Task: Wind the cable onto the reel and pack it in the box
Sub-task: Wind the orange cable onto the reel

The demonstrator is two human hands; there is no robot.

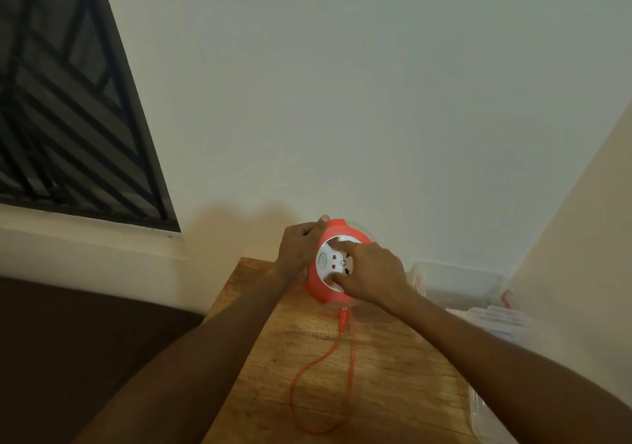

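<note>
Winding looks partly done to us: our left hand (298, 251) grips the orange reel's (337, 262) rim above the table (393, 358), our right hand (371, 272) presses curled fingers on its white face, and a cable (307, 375) loop trails loose. Rightward, the clear box (460, 281) waits unpacked; its lid and contents are hard to make out.
</note>
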